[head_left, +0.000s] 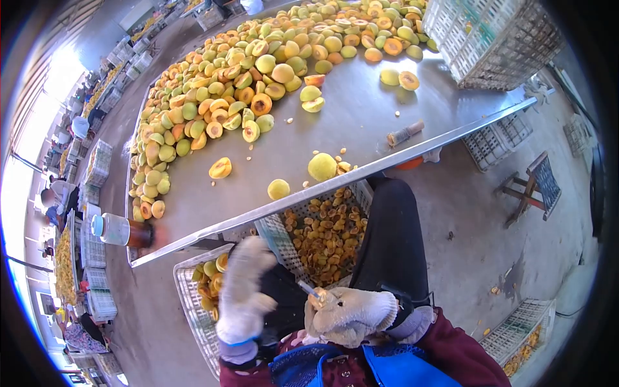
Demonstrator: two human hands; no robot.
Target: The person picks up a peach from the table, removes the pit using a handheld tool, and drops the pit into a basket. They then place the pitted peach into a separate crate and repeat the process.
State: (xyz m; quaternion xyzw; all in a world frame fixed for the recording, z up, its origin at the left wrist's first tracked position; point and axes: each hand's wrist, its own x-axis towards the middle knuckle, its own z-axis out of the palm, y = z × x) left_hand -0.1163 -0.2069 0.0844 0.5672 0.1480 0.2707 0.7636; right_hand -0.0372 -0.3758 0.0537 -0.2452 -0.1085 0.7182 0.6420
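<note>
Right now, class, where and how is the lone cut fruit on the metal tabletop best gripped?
Probably pinch the cut fruit by opposite sides of its rounded rim, from above on the person's side: its cut face shows, and no other fruit touches it.

Left hand (246, 297): off-white cloth glove (244, 271), outline blurred, bright blue edging (238, 340) at wrist, pale lavender cuff (238, 352). Right hand (351, 316): off-white glove, grubby, one dark spot, ribbed wrist end; black strap (404, 308) beside it. Sleeves (461, 351): maroon. Top (346, 373): maroon, round fasteners. Overgarment (396, 369): bright blue, partly mesh-textured. Trousers (394, 238): plain black.
</note>
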